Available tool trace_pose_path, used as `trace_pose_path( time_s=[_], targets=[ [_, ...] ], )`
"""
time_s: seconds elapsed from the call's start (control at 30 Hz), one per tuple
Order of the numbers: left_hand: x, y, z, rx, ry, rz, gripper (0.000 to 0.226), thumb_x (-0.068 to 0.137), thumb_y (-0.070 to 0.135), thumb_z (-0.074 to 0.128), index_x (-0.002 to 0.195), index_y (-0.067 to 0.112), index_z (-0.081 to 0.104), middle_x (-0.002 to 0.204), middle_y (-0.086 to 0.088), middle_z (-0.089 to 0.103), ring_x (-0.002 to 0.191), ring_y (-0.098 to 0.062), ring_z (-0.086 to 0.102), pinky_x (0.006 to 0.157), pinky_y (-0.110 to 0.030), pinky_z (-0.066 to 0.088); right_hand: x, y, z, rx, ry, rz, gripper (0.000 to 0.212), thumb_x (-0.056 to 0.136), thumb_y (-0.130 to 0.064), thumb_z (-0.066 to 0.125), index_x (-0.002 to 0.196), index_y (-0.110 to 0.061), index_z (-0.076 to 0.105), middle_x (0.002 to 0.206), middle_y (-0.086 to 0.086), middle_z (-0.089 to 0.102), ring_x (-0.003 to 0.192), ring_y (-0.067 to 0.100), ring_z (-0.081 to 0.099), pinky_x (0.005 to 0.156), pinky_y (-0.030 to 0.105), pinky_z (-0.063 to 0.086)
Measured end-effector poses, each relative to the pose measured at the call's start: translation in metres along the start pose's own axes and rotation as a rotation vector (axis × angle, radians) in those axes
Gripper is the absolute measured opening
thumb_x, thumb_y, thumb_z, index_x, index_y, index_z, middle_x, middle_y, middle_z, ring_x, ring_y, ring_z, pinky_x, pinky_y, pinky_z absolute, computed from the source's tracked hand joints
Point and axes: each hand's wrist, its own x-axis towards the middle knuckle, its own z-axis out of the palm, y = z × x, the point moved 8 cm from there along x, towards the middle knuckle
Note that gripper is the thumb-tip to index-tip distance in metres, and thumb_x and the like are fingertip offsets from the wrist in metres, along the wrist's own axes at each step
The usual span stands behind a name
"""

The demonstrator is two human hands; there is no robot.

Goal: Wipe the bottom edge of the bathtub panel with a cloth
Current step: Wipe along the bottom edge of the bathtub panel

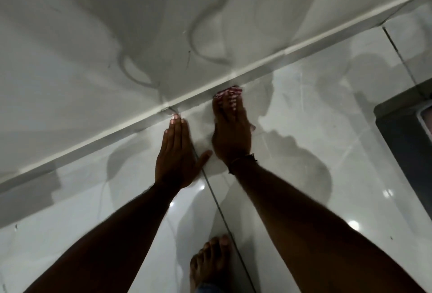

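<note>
While the left hand (174, 154) lies flat and spread on the glossy floor tile (304, 110), the right hand (231, 129) presses a soft, limp red-and-white cloth (230, 91) under extended fingers against the bathtub panel's bottom edge (198, 97). Best held bunched beneath the fingertips.

Glossy floor, a foot and a dark thing off to the side

Pale polished floor tiles (304, 133) spread out from where I grip, with small bright light spots (354, 225) down to the right of it. A thin dark grout line (219, 206) runs from just left of my grip back toward me. My bare foot (210, 260) stands well below the grip, touching that line, with a blue denim hem (208, 289) at its heel. Far to the right sits a dark-framed object (406, 133), cut off by the edge.
</note>
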Motion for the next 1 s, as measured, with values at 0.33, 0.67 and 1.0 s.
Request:
trace_pose_path(
  time_s=[0.33, 0.67, 1.0],
  targets=[
    [-0.002, -0.001, 0.006, 0.048, 0.051, 0.059, 0.094, 0.103, 0.058, 0.039, 0.165, -0.006, 0.008, 0.173, -0.03, 0.009, 0.164, -0.04, 0.004, 0.133, -0.05, 0.013, -0.019, -0.046, 0.026, 0.055, -0.14, -0.315, 0.053, 0.102, -0.029, 0.039, 0.148, -0.013, 0.061, 0.158, 0.012, 0.055, 0.152, 0.046, 0.041, 0.123, 0.059, 0.039],
    [-0.001, -0.002, 0.002, 0.022, 0.002, 0.005, 0.113, 0.096, 0.079, 0.037, 0.165, -0.005, 0.008, 0.175, -0.026, 0.005, 0.164, -0.039, 0.008, 0.132, -0.048, 0.011, 0.012, 0.031, -0.012, -0.005, -0.131, -0.362, 0.056, 0.102, -0.01, 0.049, 0.158, -0.018, 0.05, 0.167, 0.007, 0.045, 0.159, 0.033, 0.033, 0.129, 0.053, 0.031],
    [0.0, 0.001, 0.003, 0.023, 0.007, -0.03, 0.112, 0.093, 0.076, 0.039, 0.165, -0.004, 0.008, 0.175, -0.026, 0.006, 0.163, -0.038, 0.009, 0.132, -0.05, 0.016, 0.095, 0.242, -0.118, -0.134, 0.056, -0.052, 0.063, 0.089, 0.0, 0.039, 0.15, -0.003, 0.056, 0.16, 0.026, 0.047, 0.155, 0.044, 0.037, 0.131, 0.059, 0.021]
  ],
)
